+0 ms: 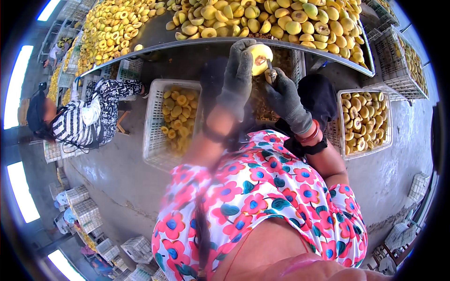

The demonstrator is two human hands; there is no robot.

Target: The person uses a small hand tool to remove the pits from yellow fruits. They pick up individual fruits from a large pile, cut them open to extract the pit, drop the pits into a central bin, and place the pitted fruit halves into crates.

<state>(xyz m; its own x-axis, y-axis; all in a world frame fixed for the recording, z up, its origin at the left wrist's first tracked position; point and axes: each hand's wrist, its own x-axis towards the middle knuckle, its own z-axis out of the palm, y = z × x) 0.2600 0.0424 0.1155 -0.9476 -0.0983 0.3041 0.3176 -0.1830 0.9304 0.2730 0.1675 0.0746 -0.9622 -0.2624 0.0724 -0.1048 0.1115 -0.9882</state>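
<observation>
My left hand (238,70), in a dark grey work glove, grips a yellow peach half (260,59) with its cut face turned toward my right. A reddish brown hollow shows in the middle of that face. My right hand (287,96), gloved alike, is closed around the handle of a small pitting knife (270,74). Its dark blade meets the cut face at the right side of the hollow. Both hands are held just in front of the near edge of a metal-rimmed table (206,41), which is heaped with peach halves (300,23).
White plastic crates of peach halves stand on the floor to my left (154,100) and right (341,122). Brown scraps (265,105) lie below my hands. Another person (82,117) sits at the far left. Stacked crates (391,51) stand at the right end of the table.
</observation>
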